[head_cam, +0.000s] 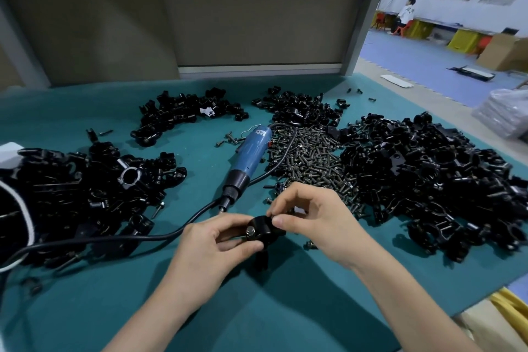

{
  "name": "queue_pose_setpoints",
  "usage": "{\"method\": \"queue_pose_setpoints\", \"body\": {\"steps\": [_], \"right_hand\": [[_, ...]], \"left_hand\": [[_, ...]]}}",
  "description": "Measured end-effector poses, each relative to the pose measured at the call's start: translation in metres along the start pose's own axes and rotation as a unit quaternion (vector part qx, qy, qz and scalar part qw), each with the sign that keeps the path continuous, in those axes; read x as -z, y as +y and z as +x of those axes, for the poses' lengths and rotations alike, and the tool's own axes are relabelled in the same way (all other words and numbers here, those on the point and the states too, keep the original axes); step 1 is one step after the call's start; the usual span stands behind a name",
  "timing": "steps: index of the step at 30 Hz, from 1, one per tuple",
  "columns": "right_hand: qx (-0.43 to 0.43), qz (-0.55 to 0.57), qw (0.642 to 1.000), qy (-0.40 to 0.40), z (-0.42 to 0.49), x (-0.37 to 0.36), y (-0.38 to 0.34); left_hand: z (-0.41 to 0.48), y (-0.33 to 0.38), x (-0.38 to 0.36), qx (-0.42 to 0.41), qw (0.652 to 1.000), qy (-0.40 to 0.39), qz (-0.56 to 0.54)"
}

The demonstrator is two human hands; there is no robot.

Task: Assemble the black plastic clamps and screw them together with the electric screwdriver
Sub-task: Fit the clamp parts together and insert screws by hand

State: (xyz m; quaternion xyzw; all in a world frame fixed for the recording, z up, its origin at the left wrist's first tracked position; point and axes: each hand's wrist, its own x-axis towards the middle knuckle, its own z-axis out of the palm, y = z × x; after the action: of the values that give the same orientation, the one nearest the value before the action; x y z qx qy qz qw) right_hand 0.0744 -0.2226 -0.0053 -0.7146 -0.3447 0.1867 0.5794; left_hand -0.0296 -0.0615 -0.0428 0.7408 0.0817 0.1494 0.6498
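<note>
A black plastic clamp point(261, 230) is held just above the teal table mat point(271, 308), near the front centre. My left hand point(211, 251) grips it from the left, thumb under a silver screw head on its side. My right hand point(311, 220) pinches the clamp's top right edge with thumb and fingertips. The blue electric screwdriver point(250, 156) lies on the mat behind my hands, tip pointing toward them, and neither hand touches it. Its black cable point(160, 236) runs off to the left.
Dark screws lie heaped point(311, 157) right of the screwdriver. Piles of black clamp parts sit at the left point(80, 200), the right point(428, 180) and the back point(183, 114). A grey partition stands behind the table. A person sits far off at the back right.
</note>
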Motion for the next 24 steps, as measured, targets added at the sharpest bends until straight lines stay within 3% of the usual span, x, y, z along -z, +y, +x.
{"method": "queue_pose_setpoints", "body": {"steps": [7, 13, 18, 22, 24], "right_hand": [[-0.184, 0.169, 0.968, 0.004, 0.002, -0.005, 0.005], [-0.230, 0.205, 0.950, -0.049, 0.003, -0.001, -0.004], [-0.213, 0.271, 0.938, -0.023, 0.006, -0.009, -0.011], [-0.234, 0.353, 0.905, -0.033, 0.005, -0.019, -0.020], [-0.237, 0.396, 0.886, -0.047, 0.004, -0.028, -0.023]], "left_hand": [[-0.002, -0.001, -0.004, 0.009, 1.000, -0.011, 0.021], [0.000, 0.000, -0.002, -0.085, 0.995, 0.011, 0.046], [0.001, 0.001, 0.000, -0.146, 0.984, 0.049, 0.092], [0.001, 0.006, 0.000, -0.203, 0.964, 0.077, 0.154], [-0.001, 0.008, -0.001, -0.222, 0.963, 0.072, 0.135]]}}
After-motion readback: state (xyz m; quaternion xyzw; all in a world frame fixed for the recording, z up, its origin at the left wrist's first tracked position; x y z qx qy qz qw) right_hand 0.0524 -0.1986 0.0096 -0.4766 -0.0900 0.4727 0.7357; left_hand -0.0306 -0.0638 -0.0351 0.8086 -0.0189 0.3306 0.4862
